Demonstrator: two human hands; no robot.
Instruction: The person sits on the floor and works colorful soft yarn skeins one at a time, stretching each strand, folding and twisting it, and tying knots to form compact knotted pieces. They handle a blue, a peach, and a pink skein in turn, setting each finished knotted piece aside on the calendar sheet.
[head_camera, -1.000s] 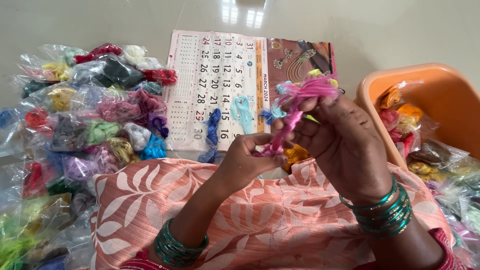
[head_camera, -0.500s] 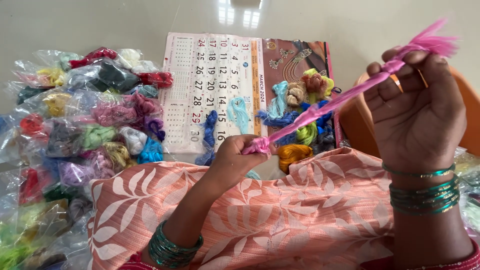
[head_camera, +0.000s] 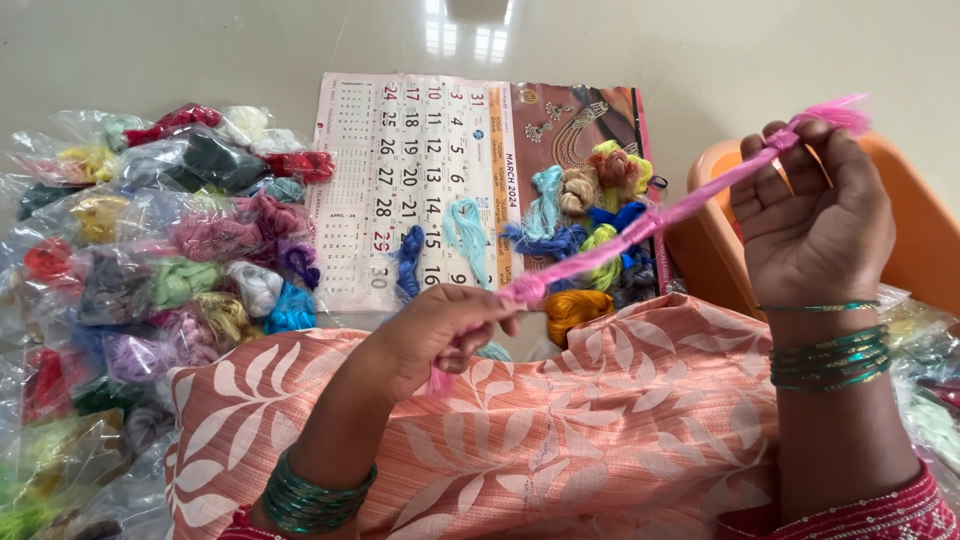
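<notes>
Thread first: one pink skein (head_camera: 640, 228) is stretched taut between the two hands, its long axis running on a diagonal from low at the left hand (head_camera: 440, 335) to high at the right hand (head_camera: 810, 225). Left hand is clenched over the lower end, fingers curled around it just above the lap; right hand pinches the upper end between thumb and fingertips, a short pink tuft sticking out beyond the grip. Skein lies directly between the hands, neither nearer than the other, and hangs in the air above the calendar (head_camera: 420, 180), touching nothing else. Beneath it lie loose thread bundles (head_camera: 580, 215), roughly ten in count, in blue, pale blue, yellow-green, tan and orange; an exact count cannot be told where they overlap. One orange tub (head_camera: 930, 230) stands behind the right hand. Bagged threads (head_camera: 180, 250), far more than a dozen, are heaped well to the left. One peach leaf-print cloth (head_camera: 600, 420) covers the lap. Green bangles (head_camera: 830, 358) ring both wrists.
</notes>
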